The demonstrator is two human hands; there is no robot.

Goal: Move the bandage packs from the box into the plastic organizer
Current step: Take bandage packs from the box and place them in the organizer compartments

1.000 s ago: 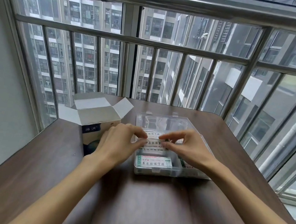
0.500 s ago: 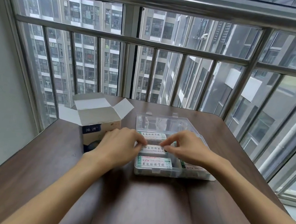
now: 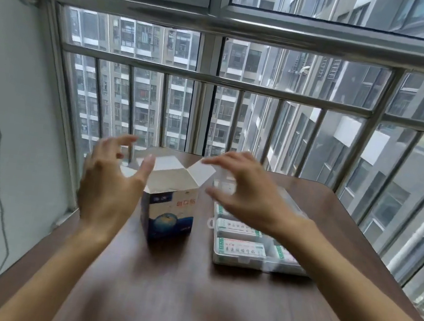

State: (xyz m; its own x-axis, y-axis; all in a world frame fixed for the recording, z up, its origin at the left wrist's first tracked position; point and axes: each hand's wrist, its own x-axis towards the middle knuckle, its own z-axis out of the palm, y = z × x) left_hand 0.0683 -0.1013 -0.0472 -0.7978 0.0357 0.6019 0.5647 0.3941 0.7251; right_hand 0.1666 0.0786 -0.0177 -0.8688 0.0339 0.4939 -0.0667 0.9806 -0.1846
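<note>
A blue and white cardboard box (image 3: 171, 210) stands on the dark wooden table (image 3: 184, 299) with its top flaps open. To its right lies the clear plastic organizer (image 3: 241, 259), lid open, with several white and green bandage packs (image 3: 240, 248) in its compartments. My left hand (image 3: 108, 186) hovers at the box's left side, fingers spread and holding nothing. My right hand (image 3: 250, 190) hangs above the gap between box and organizer, fingers loosely spread and blurred, with nothing in it.
A window with a metal railing (image 3: 217, 81) runs right behind the table's far edge. A white wall (image 3: 3, 129) with a hanging cable stands at the left. The table's near half is bare wood.
Both hands let go of the pack in the organizer and moved up and left toward the box. The camera view tilted and shifted, so box and organizer sit more central.
</note>
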